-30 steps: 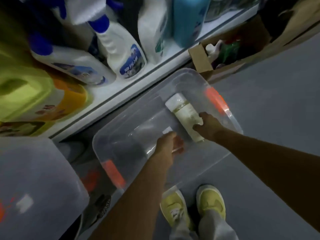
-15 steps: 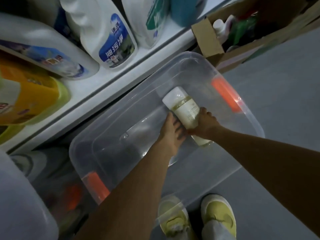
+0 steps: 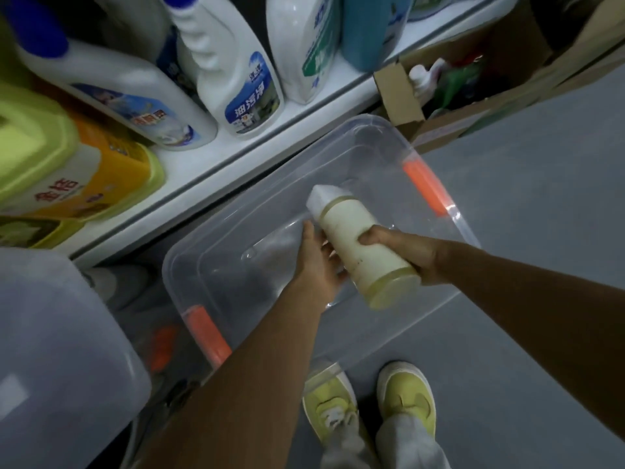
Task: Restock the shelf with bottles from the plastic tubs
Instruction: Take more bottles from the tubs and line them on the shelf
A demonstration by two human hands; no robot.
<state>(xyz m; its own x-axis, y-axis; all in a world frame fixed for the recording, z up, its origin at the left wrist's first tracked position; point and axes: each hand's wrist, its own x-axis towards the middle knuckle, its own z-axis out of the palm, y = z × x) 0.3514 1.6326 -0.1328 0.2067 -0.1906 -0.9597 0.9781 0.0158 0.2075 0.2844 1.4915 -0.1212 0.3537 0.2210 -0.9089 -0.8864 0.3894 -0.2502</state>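
Your right hand grips the bottle above the tub; your left hand, fingers straight, touches its side.

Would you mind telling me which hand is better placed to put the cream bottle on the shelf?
Probably the right hand: it already grips the cream plastic bottle with the white cap. The left hand only rests open alongside it, above the clear plastic tub.

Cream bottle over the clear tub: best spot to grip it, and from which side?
Grip the cream bottle round its straight mid-body, where the right hand already wraps it from the right. The walls there are parallel; the white cap tapers and the base is wider. It lies tilted, cap toward the shelf. The left hand is open against its left side.
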